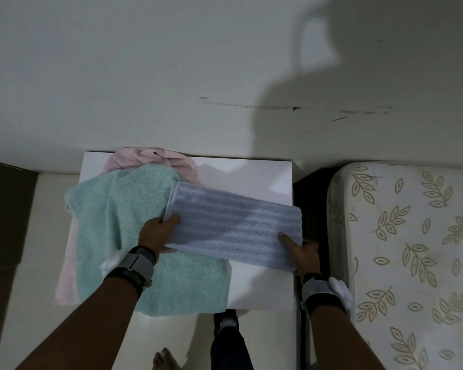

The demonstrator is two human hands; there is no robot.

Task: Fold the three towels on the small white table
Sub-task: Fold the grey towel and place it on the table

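The blue-grey striped terry towel point(233, 222) is lying as a narrow band across the right of the small white table point(259, 180), overlapping the crumpled mint-green towel point(112, 209). For a clean fold, its ends should be meeting squarely. The left hand point(159, 229) is pinching its left end and the right hand point(304, 252) its near right corner, thumbs on top.
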